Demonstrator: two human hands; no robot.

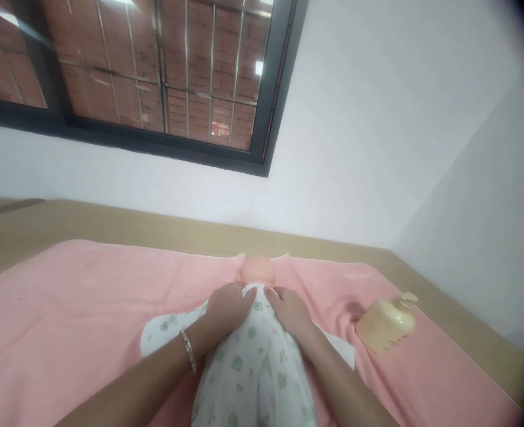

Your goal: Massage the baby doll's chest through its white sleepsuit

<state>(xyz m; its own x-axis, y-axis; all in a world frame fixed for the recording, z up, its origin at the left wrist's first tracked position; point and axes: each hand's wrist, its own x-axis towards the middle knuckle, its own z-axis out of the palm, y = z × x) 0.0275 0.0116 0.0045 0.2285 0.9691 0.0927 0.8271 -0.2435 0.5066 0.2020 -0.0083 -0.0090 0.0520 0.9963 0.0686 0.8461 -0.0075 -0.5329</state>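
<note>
A white baby garment (248, 362) with a green bear print lies over the middle of the pink towel, its lower part coming toward me. What look like sleeves spread out to both sides under my forearms. My left hand (229, 308) pinches the top edge of the garment, thumb on top and fingers curled out of sight. Close beside it, my right hand (291, 311) grips the same edge in the same way. Just beyond both hands shows a smooth, round, skin-toned doll's head (257, 270); the rest of the doll is hidden.
Under everything is a pink towel (111, 284) on a tan surface (164, 219). At the right stands a tilted pale-yellow pump bottle (386, 323). A white wall (355, 118) and a dark-framed window (173, 77) with bars rise behind.
</note>
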